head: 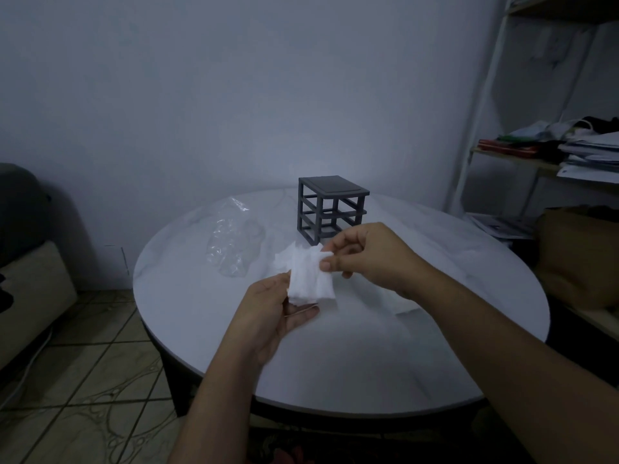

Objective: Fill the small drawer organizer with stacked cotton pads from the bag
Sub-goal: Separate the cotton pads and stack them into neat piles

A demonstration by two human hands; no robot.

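Observation:
A bunch of white cotton pads (310, 277) is held above the round white table (368, 356), in front of me. My left hand (268, 316) cups the bunch from below and the left. My right hand (365, 254) pinches the top pads between thumb and fingers. Behind the hands stands the small dark grey drawer organizer (330, 207), an open frame with empty slots and no drawers in view. A crumpled clear plastic bag (232, 244) lies on the table to the left of the organizer.
A white flat piece (402, 304) lies on the table under my right wrist. A white shelf unit (549, 155) with stacked papers and clothes stands at the right. A brown box (582, 256) sits beside it. A sofa (30, 283) is at the left, over a tiled floor.

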